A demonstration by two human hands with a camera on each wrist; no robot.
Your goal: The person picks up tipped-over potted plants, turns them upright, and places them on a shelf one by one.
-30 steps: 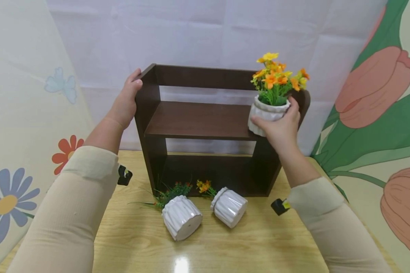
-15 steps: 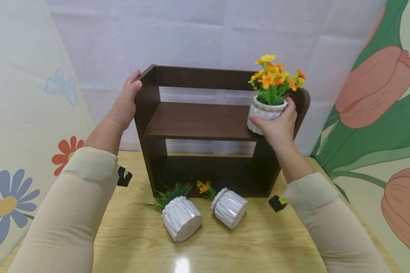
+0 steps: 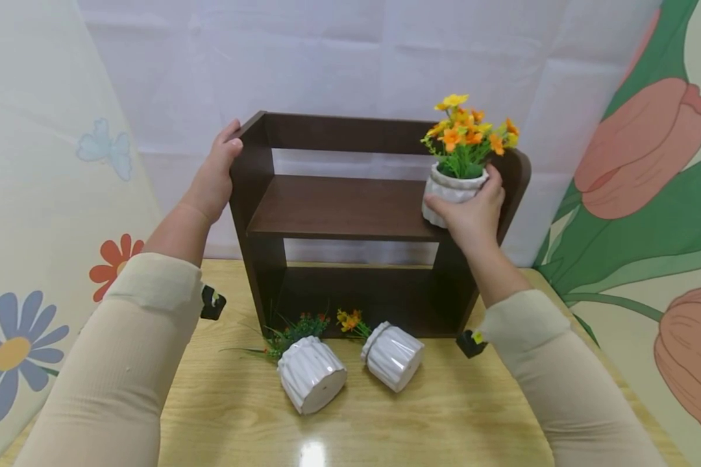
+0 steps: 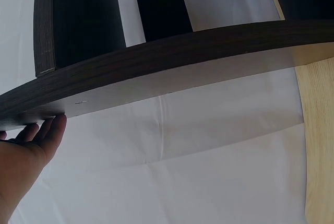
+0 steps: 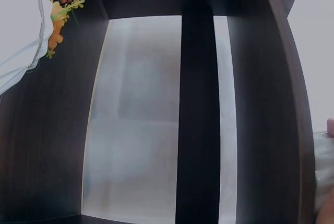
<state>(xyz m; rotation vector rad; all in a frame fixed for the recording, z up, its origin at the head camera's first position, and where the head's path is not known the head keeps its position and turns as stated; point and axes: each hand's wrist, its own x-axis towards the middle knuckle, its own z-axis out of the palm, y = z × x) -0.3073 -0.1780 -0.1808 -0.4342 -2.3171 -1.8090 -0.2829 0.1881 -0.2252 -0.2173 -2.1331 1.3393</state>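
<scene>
In the head view my left hand [image 3: 211,175] rests its fingers against the outer left side of a dark brown two-tier shelf [image 3: 339,204]. The left wrist view shows those fingertips [image 4: 55,127] touching the side panel's outer face, not wrapped round it. My right hand [image 3: 476,211] grips a white fluted flowerpot [image 3: 446,193] with yellow and orange flowers [image 3: 464,137]. The thumb lies on the pot's front, the fingers at its right. This pot stands upright at the right end of the upper tier. In the right wrist view only a sliver of the pot [image 5: 323,166] shows.
Two white flowerpots lie tipped on the wooden table [image 3: 374,434] before the shelf: a left pot [image 3: 312,373] with grassy red-flecked greenery and a right pot [image 3: 393,355] with orange flowers. Their plants point toward the lower tier. A white cloth [image 3: 350,52] hangs behind.
My right hand and the flowerpot have shifted slightly left along the upper tier. My left hand has stayed at the shelf's side; the two tipped pots have not moved.
</scene>
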